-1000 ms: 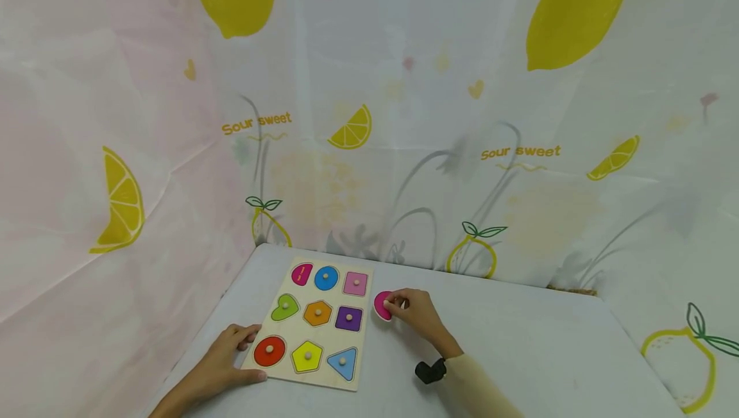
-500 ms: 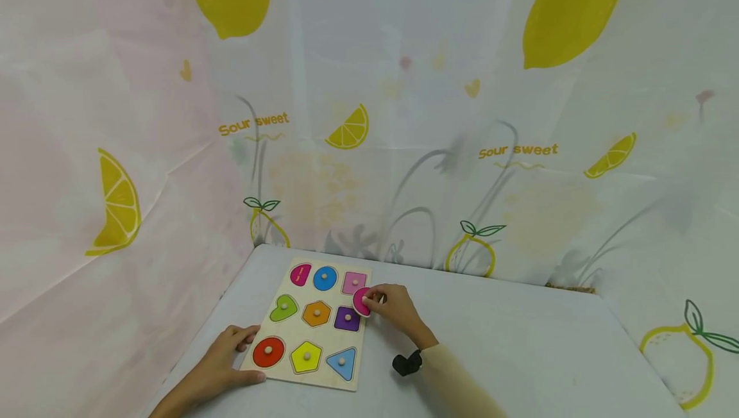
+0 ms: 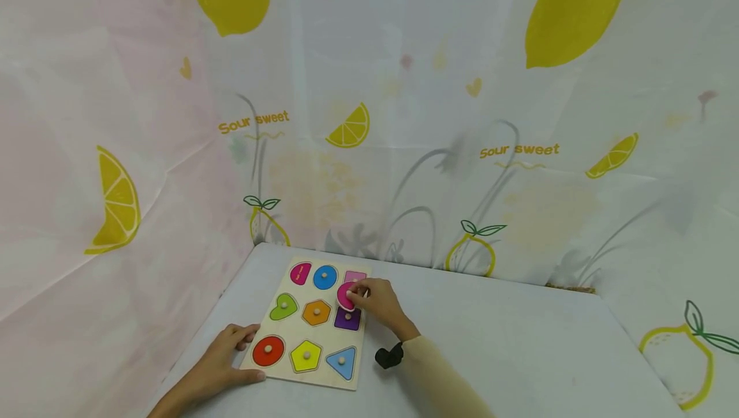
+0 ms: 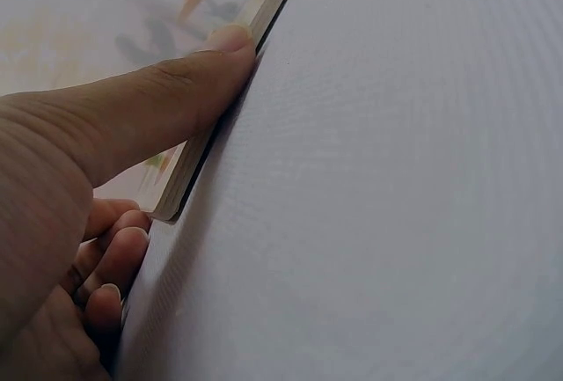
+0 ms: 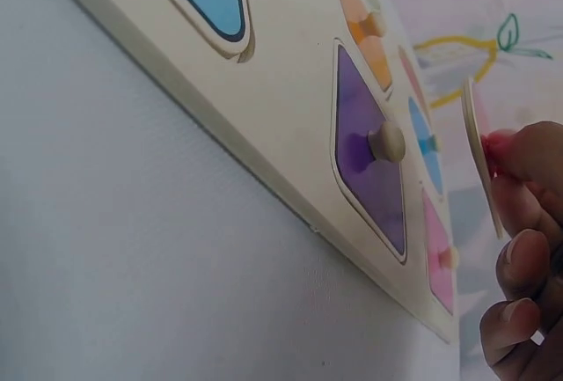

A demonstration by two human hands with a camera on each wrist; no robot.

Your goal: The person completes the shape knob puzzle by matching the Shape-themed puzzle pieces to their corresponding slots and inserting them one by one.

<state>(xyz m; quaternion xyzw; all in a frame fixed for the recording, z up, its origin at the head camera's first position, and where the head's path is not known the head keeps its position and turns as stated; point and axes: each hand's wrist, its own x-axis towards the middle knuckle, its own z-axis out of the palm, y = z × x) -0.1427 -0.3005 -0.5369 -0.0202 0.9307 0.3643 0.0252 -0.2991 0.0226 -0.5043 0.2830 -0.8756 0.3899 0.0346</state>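
A wooden knob puzzle board (image 3: 293, 328) lies on the white table, with coloured shapes in its recesses. My left hand (image 3: 222, 359) holds its near left corner, thumb (image 4: 167, 99) along the front edge and curled fingers at the left side. Between thumb and fingertips my right hand (image 3: 381, 302) pinches the knob of a magenta half-round puzzle piece (image 3: 344, 297). That piece is raised above the board, tilted on edge in the right wrist view, and overlaps the pink square (image 3: 355, 275) and purple square (image 3: 348, 320). At the far left corner a magenta half-round recess (image 3: 300, 274) shows printed lettering.
Blue circle (image 3: 325, 277), green heart (image 3: 283, 306), orange hexagon (image 3: 316, 313), red circle (image 3: 268, 351), yellow pentagon (image 3: 306, 356) and blue triangle (image 3: 342, 361) sit in the board, each with a knob. A lemon-printed cloth (image 3: 404, 149) hangs behind the table (image 3: 508, 347).
My right hand has carried the magenta puzzle piece leftward from beside the board to over its right side. My left hand stays at the near left corner.
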